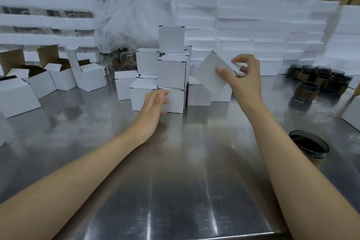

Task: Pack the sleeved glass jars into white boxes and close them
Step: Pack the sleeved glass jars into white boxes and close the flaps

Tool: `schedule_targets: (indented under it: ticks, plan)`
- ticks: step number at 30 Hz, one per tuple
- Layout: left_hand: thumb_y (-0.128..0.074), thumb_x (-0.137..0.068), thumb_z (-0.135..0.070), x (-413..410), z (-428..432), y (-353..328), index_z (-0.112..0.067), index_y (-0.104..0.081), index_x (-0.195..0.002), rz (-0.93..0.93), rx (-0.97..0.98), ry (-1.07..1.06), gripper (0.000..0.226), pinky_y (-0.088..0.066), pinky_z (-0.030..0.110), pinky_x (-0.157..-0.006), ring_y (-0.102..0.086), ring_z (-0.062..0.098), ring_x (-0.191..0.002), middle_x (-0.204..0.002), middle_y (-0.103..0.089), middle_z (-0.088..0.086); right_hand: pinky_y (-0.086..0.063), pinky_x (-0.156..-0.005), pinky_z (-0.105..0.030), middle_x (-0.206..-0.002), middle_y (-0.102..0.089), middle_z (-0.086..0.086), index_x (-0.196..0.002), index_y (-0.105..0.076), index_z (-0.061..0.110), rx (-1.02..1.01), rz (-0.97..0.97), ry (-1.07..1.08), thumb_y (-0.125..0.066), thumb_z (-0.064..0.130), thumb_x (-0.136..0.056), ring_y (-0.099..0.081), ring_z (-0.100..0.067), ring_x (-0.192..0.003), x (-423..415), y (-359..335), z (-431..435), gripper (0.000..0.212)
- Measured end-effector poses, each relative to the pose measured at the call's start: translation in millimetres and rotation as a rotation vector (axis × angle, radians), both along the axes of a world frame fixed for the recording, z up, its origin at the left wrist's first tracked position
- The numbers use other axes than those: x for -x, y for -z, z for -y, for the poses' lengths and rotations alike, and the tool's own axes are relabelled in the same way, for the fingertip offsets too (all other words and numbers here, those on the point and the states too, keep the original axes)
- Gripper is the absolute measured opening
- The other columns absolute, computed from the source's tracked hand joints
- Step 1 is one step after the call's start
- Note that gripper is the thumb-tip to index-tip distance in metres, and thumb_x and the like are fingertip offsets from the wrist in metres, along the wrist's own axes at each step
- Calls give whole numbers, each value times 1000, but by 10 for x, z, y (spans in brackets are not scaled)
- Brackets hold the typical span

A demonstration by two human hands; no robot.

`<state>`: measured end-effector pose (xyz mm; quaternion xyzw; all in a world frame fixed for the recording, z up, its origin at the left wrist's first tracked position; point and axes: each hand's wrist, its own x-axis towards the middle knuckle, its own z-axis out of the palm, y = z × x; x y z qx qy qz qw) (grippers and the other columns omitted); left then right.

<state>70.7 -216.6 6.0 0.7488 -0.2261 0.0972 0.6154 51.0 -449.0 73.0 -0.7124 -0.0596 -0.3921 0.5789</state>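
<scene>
Right hand (243,78) raised above the steel surface (175,161), fingers (221,70) pinching a tilted white box (212,72) by its corner, held just in front of the stacked closed boxes (172,72). Left hand (154,103) low, fingers straight and relaxed, touching the front of the bottom closed box (175,101) of that stack. Open-flapped empty boxes (58,76) grouped far left. Cluster of sleeved glass jars (321,78) far right on the surface, one sleeved jar (307,91) standing apart in front. Another dark jar (308,145) near the right forearm. White foam slabs (253,25) piled behind.
</scene>
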Motion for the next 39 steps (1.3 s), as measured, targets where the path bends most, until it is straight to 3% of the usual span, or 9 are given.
schedule_targets:
  ticks: [6,9,11,16,18,22,27,35,39]
  plan:
    - [-26,-99,-44,-37,1,26,-29,-52,-113,73,-47,12,33,-47,24,-89,-55,3,-111,-121,-51,-5,-43,-80,-14,-122,-49,3,-106,-53,25,118,85,183,-70,28,-83,-46,15,-97,-484,23,48,29]
    - [-29,-103,-38,-82,-15,53,-28,-55,-111,66,-45,18,29,-47,25,-89,-55,4,-112,-117,-55,-7,-42,-101,-27,-135,-45,-8,-124,-56,8,248,44,67,-59,11,-93,-45,-6,-120,-703,185,-6,31]
    - [-32,-105,-30,-103,-23,62,-26,-57,-110,60,-61,22,26,-47,28,-90,-54,5,-114,-115,-58,-9,-40,-106,-36,-134,-42,-10,-134,-50,7,321,54,44,-53,8,-96,-44,-15,-122,-780,287,-47,38]
    - [-38,-103,-27,-79,-33,45,-24,-58,-117,64,-135,8,25,-42,41,-105,-53,7,-118,-119,-60,-15,-40,-107,-27,-133,-47,12,-144,-35,11,176,29,-11,-59,12,-93,-46,12,-117,-782,439,-91,56]
    - [-39,-103,-23,-63,-34,40,-24,-58,-122,54,-160,5,26,-39,38,-108,-50,3,-122,-124,-59,-16,-36,-108,-22,-133,-43,24,-148,-31,18,205,4,-31,-55,20,-97,-43,7,-124,-763,545,-72,56]
    - [-42,-102,-26,-7,-37,44,-31,-56,-125,30,-225,1,28,-37,12,-95,-52,-3,-116,-124,-57,-24,-35,-94,-11,-121,-61,7,-141,-43,18,61,37,295,-35,10,-100,-51,-10,-113,-800,616,135,43]
    - [-43,-101,-24,3,0,42,-40,-54,-113,34,-248,-20,23,-38,12,-90,-54,-4,-105,-119,-55,-24,-29,-84,-11,-128,-51,-11,-122,-58,6,-107,-170,629,-32,-6,-93,-48,-24,-118,-976,630,502,41]
    - [-47,-99,-18,-84,26,101,-34,-56,-109,87,-263,-53,21,-33,-3,-82,-49,-17,-106,-116,-56,-22,-30,-80,-9,-134,-40,-11,-118,-59,2,-149,-297,657,-38,-11,-91,-49,-22,-118,-1335,602,721,36]
    - [-47,-99,-17,-107,19,123,-34,-58,-109,111,-268,-47,21,-35,-1,-83,-51,-13,-106,-114,-56,-21,-35,-98,-30,-143,-36,-5,-128,-56,17,16,-424,675,-45,5,-97,-37,-24,-128,-1468,594,818,35]
